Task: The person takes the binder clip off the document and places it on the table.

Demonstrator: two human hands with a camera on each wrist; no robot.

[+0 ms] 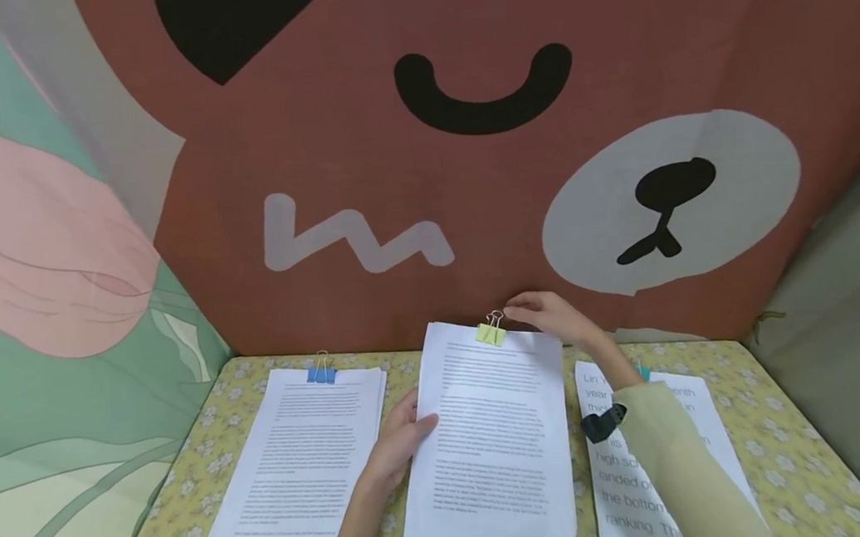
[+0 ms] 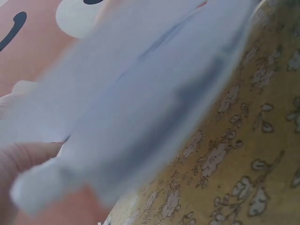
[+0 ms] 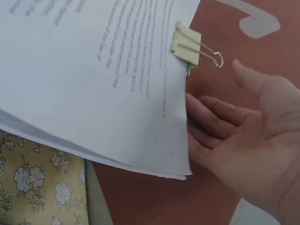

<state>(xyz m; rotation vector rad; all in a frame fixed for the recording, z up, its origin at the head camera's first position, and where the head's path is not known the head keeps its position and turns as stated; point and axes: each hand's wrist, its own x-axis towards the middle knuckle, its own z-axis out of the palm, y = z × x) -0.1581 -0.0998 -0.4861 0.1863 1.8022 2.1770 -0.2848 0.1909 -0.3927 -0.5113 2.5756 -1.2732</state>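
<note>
A printed paper stack (image 1: 487, 447) stands tilted up in the middle, with a yellow binder clip (image 1: 490, 334) on its top edge. My left hand (image 1: 397, 437) grips the stack by its left edge, thumb on the front. Blurred sheets (image 2: 140, 103) fill much of the left wrist view, fanned slightly apart. At the top right corner is my right hand (image 1: 557, 318), its thumb just off the clip's wire handles. In the right wrist view, the right hand's relaxed fingers (image 3: 211, 119) reach partly behind the paper edge, where their tips are hidden.
To the left lies another printed stack (image 1: 287, 470) with a blue binder clip (image 1: 321, 375). On the right, large-print sheets (image 1: 624, 471) with a teal clip (image 1: 643, 372) lie partly under the right forearm. The floral tablecloth (image 1: 775, 444) meets a brown bear-face backdrop (image 1: 373, 306) behind.
</note>
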